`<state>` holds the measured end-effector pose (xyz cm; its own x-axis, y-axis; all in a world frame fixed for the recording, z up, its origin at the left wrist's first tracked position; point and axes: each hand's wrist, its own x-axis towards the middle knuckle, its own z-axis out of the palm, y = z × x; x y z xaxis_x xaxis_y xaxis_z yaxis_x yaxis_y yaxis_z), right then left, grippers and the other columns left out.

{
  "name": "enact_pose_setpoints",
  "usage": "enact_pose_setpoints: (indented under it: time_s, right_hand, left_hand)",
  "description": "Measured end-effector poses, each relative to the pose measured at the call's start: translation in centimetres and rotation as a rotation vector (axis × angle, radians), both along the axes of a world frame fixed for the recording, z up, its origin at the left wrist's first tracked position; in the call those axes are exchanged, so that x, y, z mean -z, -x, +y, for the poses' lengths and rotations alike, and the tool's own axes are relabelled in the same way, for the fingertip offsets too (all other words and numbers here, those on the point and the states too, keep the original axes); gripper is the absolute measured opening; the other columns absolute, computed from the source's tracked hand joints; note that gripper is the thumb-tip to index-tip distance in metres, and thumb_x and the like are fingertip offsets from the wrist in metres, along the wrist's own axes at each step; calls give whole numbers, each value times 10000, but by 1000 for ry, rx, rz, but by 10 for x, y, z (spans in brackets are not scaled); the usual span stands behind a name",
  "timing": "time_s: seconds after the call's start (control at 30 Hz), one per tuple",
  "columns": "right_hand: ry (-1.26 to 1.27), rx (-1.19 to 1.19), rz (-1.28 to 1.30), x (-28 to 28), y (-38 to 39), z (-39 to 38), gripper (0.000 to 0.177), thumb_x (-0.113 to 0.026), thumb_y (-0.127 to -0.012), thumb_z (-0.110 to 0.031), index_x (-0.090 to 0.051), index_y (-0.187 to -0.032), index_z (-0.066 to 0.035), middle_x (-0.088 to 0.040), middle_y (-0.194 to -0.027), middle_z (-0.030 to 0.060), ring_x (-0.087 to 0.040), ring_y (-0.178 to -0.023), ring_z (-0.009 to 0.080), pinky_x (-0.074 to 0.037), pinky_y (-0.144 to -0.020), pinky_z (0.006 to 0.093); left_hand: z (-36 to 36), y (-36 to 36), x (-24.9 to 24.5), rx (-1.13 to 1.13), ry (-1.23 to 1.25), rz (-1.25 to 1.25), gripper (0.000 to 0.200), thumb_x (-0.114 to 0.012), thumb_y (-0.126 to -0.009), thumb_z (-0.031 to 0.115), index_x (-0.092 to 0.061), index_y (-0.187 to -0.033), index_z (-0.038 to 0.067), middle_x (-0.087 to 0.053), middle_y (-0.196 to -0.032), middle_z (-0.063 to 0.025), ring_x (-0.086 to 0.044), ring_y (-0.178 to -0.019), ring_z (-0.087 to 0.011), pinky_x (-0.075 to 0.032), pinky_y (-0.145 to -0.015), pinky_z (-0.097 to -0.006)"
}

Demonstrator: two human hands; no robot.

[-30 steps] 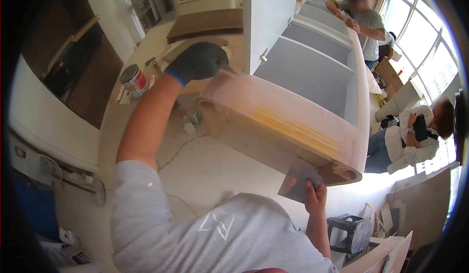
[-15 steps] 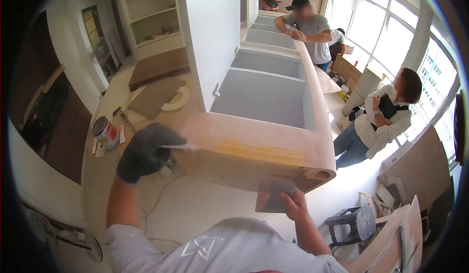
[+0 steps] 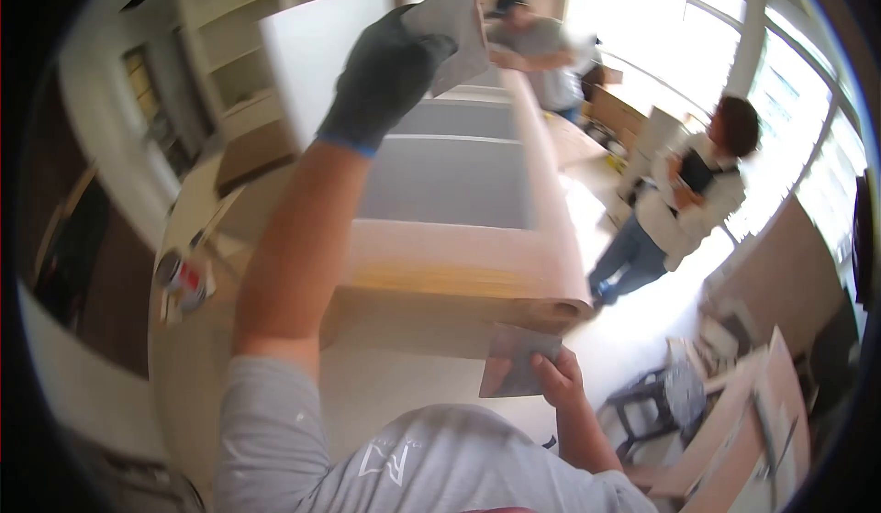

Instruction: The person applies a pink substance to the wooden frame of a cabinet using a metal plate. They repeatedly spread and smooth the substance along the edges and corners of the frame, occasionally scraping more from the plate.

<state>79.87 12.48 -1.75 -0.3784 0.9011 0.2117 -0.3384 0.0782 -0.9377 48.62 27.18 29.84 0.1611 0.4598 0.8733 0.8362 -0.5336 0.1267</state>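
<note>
My left hand (image 3: 381, 77), in a dark glove with a blue cuff, is raised high in front of me. Its fingers are closed on a thin grey flat scraper (image 3: 463, 31), held above the wooden cabinet (image 3: 551, 238). Low on the right, my bare right hand (image 3: 562, 380) pinches a second square scraper (image 3: 512, 362) by its right edge, just in front of the cabinet's rounded near corner. A yellow filler-like streak (image 3: 431, 279) runs along the cabinet's near end. My left forearm hides part of the cabinet's left side.
A person in a grey shirt (image 3: 551, 77) leans on the cabinet's far side. Another person in a white jacket (image 3: 693, 192) stands at right with arms folded. A paint can (image 3: 181, 279) stands at left. A dark stool (image 3: 656, 403) and loose boards (image 3: 743, 421) are at lower right.
My left hand has swung up and right, away from the cabinet's near end, with its scraper. The right hand stays low with its scraper. The view has shifted.
</note>
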Motion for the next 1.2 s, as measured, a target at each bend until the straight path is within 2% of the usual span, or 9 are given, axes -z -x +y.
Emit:
enact_pose_setpoints:
  time_s: [0.03,0.07,0.13,0.23,0.27,0.67,0.93,1.1,1.2]
  right_hand:
    - [15,52,39,-5,-13,-2,276,-593,-1024,-171,-634,-1216,24,-684,-1125,43,-604,-1026,129,-489,-902,304]
    - [-37,54,-37,8,-33,3,339,-578,-1029,-197,-602,-1266,45,-677,-1167,74,-615,-1066,152,-495,-925,316]
    - [144,41,155,12,-57,-4,338,-578,-1023,-197,-601,-1265,38,-671,-1163,75,-615,-1061,154,-507,-928,324]
    - [88,243,119,28,-83,-18,316,-605,-1024,-208,-602,-1262,-1,-674,-1147,49,-620,-1037,125,-514,-914,308]
    - [109,270,175,25,-92,-27,307,-601,-1027,-204,-605,-1264,-10,-678,-1150,48,-626,-1039,125,-513,-918,307]
    - [12,1053,631,42,-150,-165,384,-596,-1027,-243,-531,-1351,-49,-622,-1268,71,-602,-1136,173,-493,-993,368]
    - [-110,1146,912,7,-137,-174,387,-529,-1046,-308,-513,-1344,-62,-609,-1246,101,-601,-1130,207,-511,-993,393]
    - [56,294,1147,13,-156,-105,554,-417,-1053,-378,-467,-1424,30,-591,-1347,240,-612,-1218,341,-473,-1076,483]
    - [180,262,1075,-25,-131,-53,519,-433,-1051,-373,-537,-1363,28,-644,-1253,221,-649,-1133,331,-502,-1030,446]
  left_hand:
    - [-4,-21,-1,-61,-217,450,212,-634,-896,66,-724,-1088,58,-714,-1112,-164,-678,-1027,-299,-551,-909,-390]
    - [6,-54,9,448,164,-137,219,-623,-905,47,-720,-1101,33,-717,-1122,-153,-682,-1056,-275,-550,-919,-389]
    - [-14,-128,16,696,328,-141,245,-607,-970,114,-688,-1175,8,-724,-1085,-126,-685,-1022,-223,-538,-923,-334]
    - [-53,-231,29,892,31,414,317,-703,-906,105,-656,-1191,-25,-725,-1070,-138,-695,-965,-202,-541,-870,-327]
    - [-84,-261,28,990,426,353,289,-580,-915,10,-688,-1175,74,-699,-1128,-138,-677,-1032,-285,-546,-933,-405]
    - [-251,-408,61,2159,330,747,484,-648,-798,-48,-697,-1246,128,-698,-1045,-142,-691,-914,-291,-570,-817,-390]
    - [-163,-378,111,1813,159,806,460,-641,-825,91,-600,-1280,38,-652,-1052,-137,-653,-995,-322,-550,-838,-428]
    - [-112,-317,124,1619,216,901,598,-690,-764,149,-602,-1352,83,-585,-1190,-155,-623,-1039,-343,-523,-924,-477]
    - [-90,-278,130,1501,266,829,547,-700,-768,177,-632,-1301,75,-575,-1182,-156,-611,-1029,-361,-511,-927,-501]
